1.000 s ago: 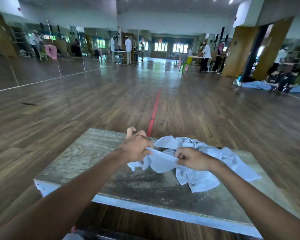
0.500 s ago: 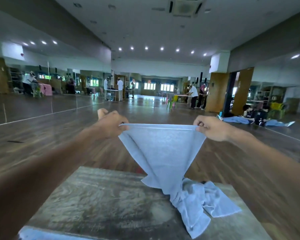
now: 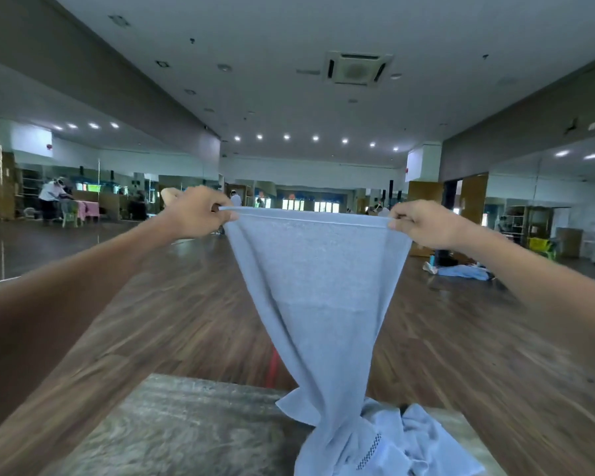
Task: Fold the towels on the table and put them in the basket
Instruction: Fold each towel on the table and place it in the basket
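Raised higher than a moment ago, your left hand (image 3: 200, 211) and right hand (image 3: 423, 228) pinch the towel (image 3: 318, 286) corners, stretching its top edge flat between them while its tail bunches on the worktop (image 3: 193, 431) below.

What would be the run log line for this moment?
left hand: pinches towel corner | right hand: pinches other corner | towel: lifted, bottom on table

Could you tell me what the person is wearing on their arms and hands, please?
Nothing shows: the left hand and right hand are bare, with no gloves, rings, watch or bands, and both forearms are uncovered up to the frame edge, no sleeves in view.
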The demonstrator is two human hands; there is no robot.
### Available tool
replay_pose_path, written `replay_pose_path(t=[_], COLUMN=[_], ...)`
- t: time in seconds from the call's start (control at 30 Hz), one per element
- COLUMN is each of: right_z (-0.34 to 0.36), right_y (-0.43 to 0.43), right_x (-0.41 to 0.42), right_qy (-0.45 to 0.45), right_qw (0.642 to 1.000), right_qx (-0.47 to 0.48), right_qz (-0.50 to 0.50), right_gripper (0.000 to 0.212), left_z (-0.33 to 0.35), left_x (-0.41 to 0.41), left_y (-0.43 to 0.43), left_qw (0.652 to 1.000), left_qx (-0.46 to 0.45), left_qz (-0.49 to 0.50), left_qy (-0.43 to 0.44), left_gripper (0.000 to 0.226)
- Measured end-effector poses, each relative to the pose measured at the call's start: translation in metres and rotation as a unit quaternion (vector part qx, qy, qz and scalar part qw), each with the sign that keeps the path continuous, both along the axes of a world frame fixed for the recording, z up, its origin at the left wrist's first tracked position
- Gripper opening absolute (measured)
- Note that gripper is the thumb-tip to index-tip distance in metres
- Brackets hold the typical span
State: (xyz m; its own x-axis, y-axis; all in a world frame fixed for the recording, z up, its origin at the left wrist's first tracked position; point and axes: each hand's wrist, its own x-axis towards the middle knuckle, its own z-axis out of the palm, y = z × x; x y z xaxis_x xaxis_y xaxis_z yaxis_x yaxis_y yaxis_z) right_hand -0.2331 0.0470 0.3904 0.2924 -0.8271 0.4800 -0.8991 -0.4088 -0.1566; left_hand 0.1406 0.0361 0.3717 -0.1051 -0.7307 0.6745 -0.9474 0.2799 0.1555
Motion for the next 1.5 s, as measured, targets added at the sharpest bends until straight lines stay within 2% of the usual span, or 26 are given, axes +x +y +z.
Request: replay_pose_path(t=[0.07,0.2,0.27,0.43,0.53,0.6,0.67,0.73,0.8,0.87,0.97,1.03,1.33,1.43,1.47,1.5], right_z=[0.011,0.028,0.034,0.048,0.052,0.055,0.057,0.056,0.051,0.047,0.044,0.045,0.048,0.052,0.053,0.055], right_y=[0.000,0.009,0.015,0.014,0.015,0.020,0.029,0.035,0.033,0.029,0.027,0.025,0.027,0.029,0.034,0.040], right_x=[0.000,-0.004,-0.006,-0.008,-0.006,-0.007,-0.007,-0.007,-0.009,-0.011,-0.012,-0.013,-0.022,-0.026,-0.028,-0.030], right_qy=[0.018,-0.042,-0.043,-0.055,-0.065,-0.059,-0.034,0.015,0.025,-0.027,-0.057,-0.058,-0.070,-0.056,-0.051,-0.053], right_qw=[1.000,0.993,0.992,0.995,0.990,0.994,0.998,0.989,0.993,0.999,0.998,0.998,0.997,0.996,0.993,0.983], right_qx=[0.018,0.106,0.111,-0.087,-0.127,-0.087,0.047,0.146,0.114,0.046,0.005,-0.003,0.019,0.055,0.104,0.171], right_qz=[-0.006,0.029,0.027,-0.015,-0.007,-0.008,0.001,-0.007,-0.019,-0.007,0.002,0.001,0.025,0.028,0.032,0.038], right_gripper=[0.019,0.011,0.009,0.009,0.009,0.009,0.012,0.015,0.014,0.010,0.008,0.008,0.009,0.011,0.014,0.030], left_z=[0.009,0.014,0.015,0.026,0.039,0.044,0.046,0.044,0.039,0.034,0.032,0.034,0.040,0.043,0.044,0.045], left_x=[-0.002,-0.002,-0.001,-0.006,-0.008,-0.007,-0.007,-0.005,0.001,0.010,0.011,0.006,0.000,0.002,0.004,0.007], left_y=[0.008,0.016,0.018,0.022,0.026,0.028,0.032,0.035,0.039,0.040,0.037,0.038,0.045,0.047,0.050,0.053], left_qw=[0.999,0.994,0.989,0.985,0.985,0.987,0.988,0.994,0.988,0.977,0.973,0.971,0.970,0.959,0.942,0.919], left_qx=[0.004,0.021,0.023,-0.016,-0.049,-0.080,-0.097,-0.041,0.086,0.147,0.112,0.096,0.105,0.170,0.223,0.284], left_qz=[-0.021,-0.047,-0.058,-0.045,-0.023,0.039,0.063,0.014,-0.066,-0.095,-0.102,-0.110,-0.130,-0.140,-0.160,-0.186], left_qy=[0.024,0.096,0.136,0.163,0.166,0.130,0.107,0.101,0.112,0.124,0.172,0.188,0.175,0.181,0.191,0.203], left_gripper=[0.031,0.019,0.016,0.017,0.020,0.019,0.017,0.014,0.017,0.014,0.007,0.009,0.018,0.017,0.023,0.036])
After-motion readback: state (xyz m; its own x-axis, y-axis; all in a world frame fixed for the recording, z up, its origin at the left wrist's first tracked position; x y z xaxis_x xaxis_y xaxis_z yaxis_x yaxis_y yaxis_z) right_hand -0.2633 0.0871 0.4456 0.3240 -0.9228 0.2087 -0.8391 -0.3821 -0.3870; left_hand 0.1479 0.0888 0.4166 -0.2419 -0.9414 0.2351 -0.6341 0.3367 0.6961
